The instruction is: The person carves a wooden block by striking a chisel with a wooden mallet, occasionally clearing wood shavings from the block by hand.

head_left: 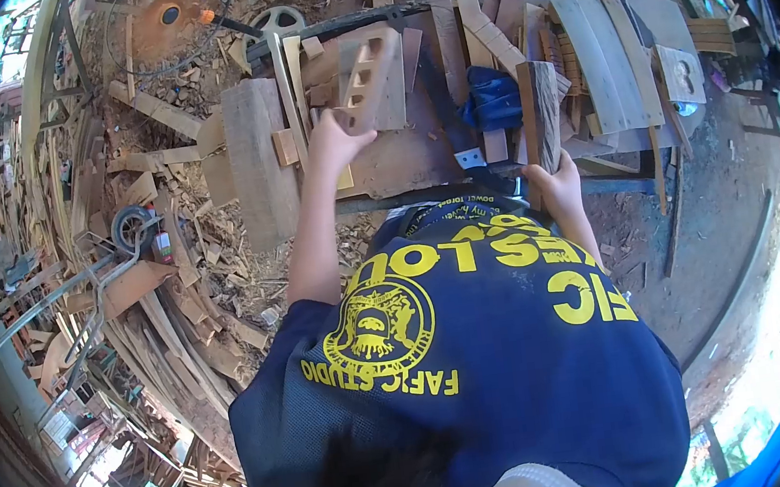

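Note:
My left hand [337, 140] is closed on the near end of a light wooden piece with a row of square holes [367, 75]. It is held tilted over the workbench [381, 167], and its edges are slightly blurred. On the other side, my right hand [557, 188] grips the near end of a thick brown wooden block [541, 113], its thumb and fingers around the bottom. Between the two hands lie a dark metal bar with a bright holed plate [470, 158] and a bundled blue cloth [492, 97].
Several boards [600, 61] lie across the bench's right side, and a wide plank [257, 153] stands at its left. Wood scraps [225, 233] litter the ground. A small wheel [131, 229] sits at left, and a spoked pulley wheel [280, 22] is behind the bench.

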